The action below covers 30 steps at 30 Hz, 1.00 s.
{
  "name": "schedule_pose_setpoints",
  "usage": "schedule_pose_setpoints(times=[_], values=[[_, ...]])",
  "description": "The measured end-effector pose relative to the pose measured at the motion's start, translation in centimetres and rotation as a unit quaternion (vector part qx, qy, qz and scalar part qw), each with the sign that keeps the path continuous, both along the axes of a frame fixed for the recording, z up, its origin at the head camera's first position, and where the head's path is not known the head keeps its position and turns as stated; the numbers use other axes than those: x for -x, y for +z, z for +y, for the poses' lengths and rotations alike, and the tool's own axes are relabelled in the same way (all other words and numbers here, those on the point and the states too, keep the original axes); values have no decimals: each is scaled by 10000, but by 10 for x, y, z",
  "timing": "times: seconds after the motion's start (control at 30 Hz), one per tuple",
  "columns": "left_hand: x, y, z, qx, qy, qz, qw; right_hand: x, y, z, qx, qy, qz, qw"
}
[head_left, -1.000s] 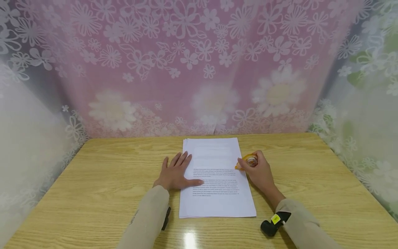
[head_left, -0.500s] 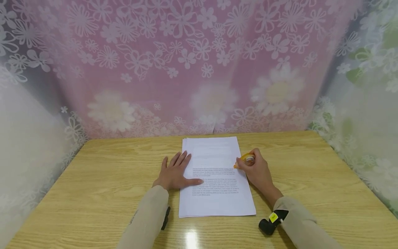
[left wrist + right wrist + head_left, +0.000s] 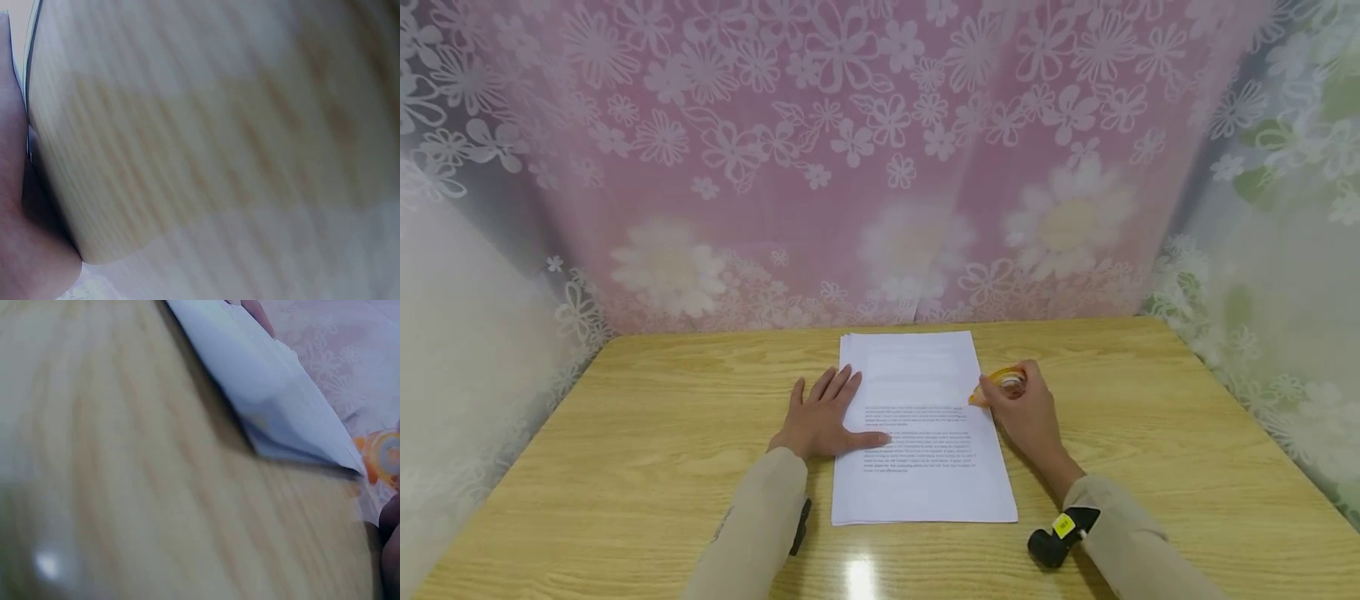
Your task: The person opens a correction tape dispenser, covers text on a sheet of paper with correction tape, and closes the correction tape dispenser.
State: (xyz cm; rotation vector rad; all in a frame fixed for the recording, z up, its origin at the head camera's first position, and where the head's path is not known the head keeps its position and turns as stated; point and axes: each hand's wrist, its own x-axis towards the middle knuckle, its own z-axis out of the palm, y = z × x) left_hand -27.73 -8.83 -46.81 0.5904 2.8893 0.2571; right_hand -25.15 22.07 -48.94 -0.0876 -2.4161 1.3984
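Note:
A stack of white printed sheets [image 3: 917,492] lies on the wooden table, its edges slightly uneven at the left. Spread across the sheets' left edge, my left hand [image 3: 820,421] rests with straight fingers, the thumb over the printed lines. My right hand [image 3: 1026,412] pinches an orange, see-through correction tape dispenser [image 3: 1003,382] between thumb and fingers, at the paper's right edge. The dispenser's tip is at the end of the upper text lines; whether it touches the paper I cannot tell. In the right wrist view the dispenser [image 3: 378,456] shows its round reel beside the lifted-looking sheet corner.
The wood-grain table [image 3: 625,467] extends to both sides of the paper. A pink flowered curtain [image 3: 790,208] hangs behind it, with pale flowered curtains at left and right. A black wrist camera [image 3: 1052,546] sits on the right sleeve.
My right hand with the correction tape dispenser shifts slightly left, then back to the right along the upper text lines. The left hand and the paper stay put.

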Motion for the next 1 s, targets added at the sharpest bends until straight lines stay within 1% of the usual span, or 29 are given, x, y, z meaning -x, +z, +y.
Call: schedule_pose_setpoints(times=[0.1, 0.13, 0.2, 0.27, 0.33, 0.4, 0.43, 0.53, 0.63, 0.7, 0.77, 0.87, 0.93, 1.0], values=[[1, -4, -3, -65, -5, 1, 10000, 2, -1, 3, 698, -3, -182, 9974], [2, -5, -3, -65, -4, 16, 10000, 3, 0, 3, 840, -10, -281, 9961], [2, -6, -4, -99, -19, 41, 9999, 3, 4, 2, 1002, -20, -489, 9938], [1, -7, -5, -91, -43, 36, 9999, 3, 9, -4, 1050, -92, -612, 9925], [0, -7, -4, -53, -47, 13, 10000, 2, 17, -15, 1057, -71, -627, 9924], [-1, -6, -4, 5, -35, 14, 10000, 1, 26, -31, 1063, 66, -550, 9928], [-1, -6, -4, 45, -21, 23, 10000, 1, 30, -42, 1081, 206, -528, 9925], [-1, -3, -4, 149, 12, 69, 9999, 3, 38, -76, 991, 752, -678, 9899], [-1, -1, -3, 227, 29, 138, 9996, 7, 36, -106, 896, 1092, -951, 9854], [0, -2, -2, 263, 33, 159, 9995, 11, 30, -121, 807, 1149, -1004, 9850], [0, -4, -1, 275, 26, 159, 9995, 14, 23, -130, 762, 1096, -984, 9862], [1, -6, 0, 283, -12, 126, 9995, 17, 13, -135, 715, 887, -825, 9901], [3, -7, -1, 247, -14, 168, 9996, 18, 9, -136, 673, 786, -683, 9923], [4, -7, -4, 194, 23, 227, 9996, 19, 7, -138, 670, 774, -530, 9933]])
